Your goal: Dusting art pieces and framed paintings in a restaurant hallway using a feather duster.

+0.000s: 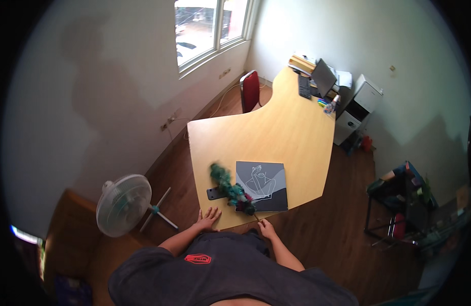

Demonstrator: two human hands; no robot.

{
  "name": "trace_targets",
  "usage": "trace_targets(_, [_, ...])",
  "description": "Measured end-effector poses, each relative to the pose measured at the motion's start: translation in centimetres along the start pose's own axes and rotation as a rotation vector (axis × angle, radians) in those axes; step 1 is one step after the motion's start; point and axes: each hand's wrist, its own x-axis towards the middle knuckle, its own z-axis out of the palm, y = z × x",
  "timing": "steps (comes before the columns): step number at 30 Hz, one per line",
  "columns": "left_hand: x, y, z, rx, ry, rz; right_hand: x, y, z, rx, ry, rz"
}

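My right hand (266,228) grips the thin brown handle of a feather duster (229,188) at the near edge of the wooden desk (235,139). The duster's green and dark red plumes look blurred. They slant up to the left, across the left side of a grey canvas picture (268,176) with a white line drawing of a figure. Under the plumes, a dark phone-like object (213,194) lies partly covered. My left hand (209,218) rests on the desk's near left corner with its fingers spread, holding nothing.
A standing fan (124,206) is on the floor to the left, beside a brown sofa (71,229). At the desk's far end are a keyboard (304,87), a monitor (324,77) and a spray bottle (331,105). A red chair (250,91) stands behind the desk.
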Motion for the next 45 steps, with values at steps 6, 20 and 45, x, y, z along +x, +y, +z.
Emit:
trace_targets(6, [0.7,-1.4,-0.6,0.028,0.032,0.037,-0.4,-3.0,3.6,0.339,0.462,0.32])
trace_targets(20, [-2.9,-3.0,-0.2,-0.048,0.008,0.042,-6.7,-2.2,6.2,0.111,0.538,0.245])
trace_targets(45, [0.2,-3.9,-1.0,0.147,0.292,0.213,0.8,-7.3,4.2,-0.168,0.271,0.184])
